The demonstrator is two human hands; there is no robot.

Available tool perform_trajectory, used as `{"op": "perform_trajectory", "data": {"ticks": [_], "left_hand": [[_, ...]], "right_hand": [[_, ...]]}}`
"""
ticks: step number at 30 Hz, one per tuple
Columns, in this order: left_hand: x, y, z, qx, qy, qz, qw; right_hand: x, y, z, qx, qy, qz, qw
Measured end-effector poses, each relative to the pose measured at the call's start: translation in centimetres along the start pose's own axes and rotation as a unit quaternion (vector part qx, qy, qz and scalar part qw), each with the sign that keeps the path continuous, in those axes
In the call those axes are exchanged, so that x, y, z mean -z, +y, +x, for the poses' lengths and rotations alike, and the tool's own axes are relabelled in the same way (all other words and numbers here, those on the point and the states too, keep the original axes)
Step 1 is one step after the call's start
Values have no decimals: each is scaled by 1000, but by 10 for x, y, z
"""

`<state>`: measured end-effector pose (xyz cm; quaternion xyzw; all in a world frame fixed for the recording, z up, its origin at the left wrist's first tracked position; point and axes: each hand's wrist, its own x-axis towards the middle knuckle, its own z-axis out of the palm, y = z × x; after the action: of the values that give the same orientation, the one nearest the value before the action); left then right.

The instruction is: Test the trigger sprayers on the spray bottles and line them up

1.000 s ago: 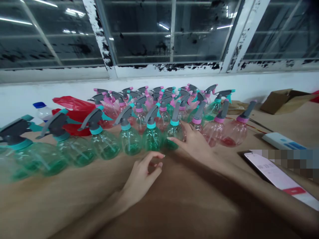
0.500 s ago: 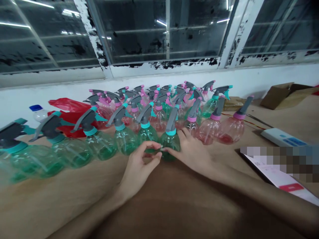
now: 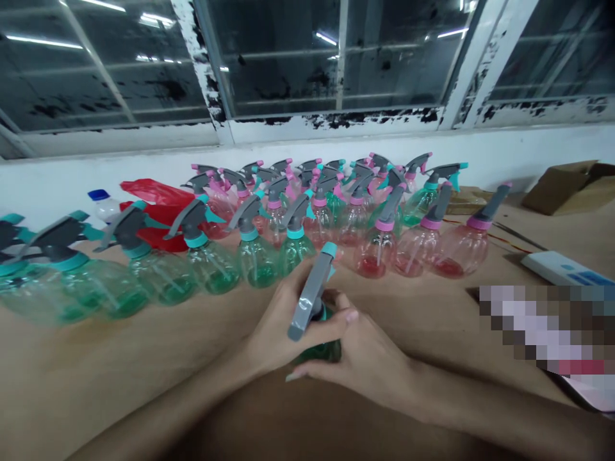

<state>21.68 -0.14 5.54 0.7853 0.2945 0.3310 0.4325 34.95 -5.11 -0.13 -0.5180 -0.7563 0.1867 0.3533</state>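
From my feed, both hands meet at the near middle of the brown table point(image 3: 120, 384), closed around one green spray bottle point(image 3: 321, 351). The left hand point(image 3: 281, 323) curls about the bottle's left side, just under the collar. The right hand point(image 3: 368, 358) covers the right side, with one finger laid across the neck and the others wrapped low around the belly. The bottle's grey trigger head point(image 3: 310, 298) stands tilted above the knuckles, its teal tip pointing away from me. So much of the body is hidden by fingers that I cannot tell whether its base rests on the table. Just beyond, a row of green bottles point(image 3: 211, 269) runs off to the left, and pink bottles point(image 3: 423, 246) stand to the right, with more of both packed behind them against the white wall. A red bag point(image 3: 154, 195) lies at the far left beside a blue-capped white bottle point(image 3: 103, 203). A cardboard box point(image 3: 571, 186) sits far right.
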Motion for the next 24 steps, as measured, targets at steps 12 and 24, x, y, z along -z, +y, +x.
{"op": "perform_trajectory", "data": {"ticks": [12, 24], "left_hand": [[6, -5, -3, -32, 19, -13, 999], [10, -10, 7, -53, -4, 24, 998]], "right_hand": [[-5, 3, 2, 84, -3, 82, 993], [13, 80, -13, 55, -94, -38, 993]]}}
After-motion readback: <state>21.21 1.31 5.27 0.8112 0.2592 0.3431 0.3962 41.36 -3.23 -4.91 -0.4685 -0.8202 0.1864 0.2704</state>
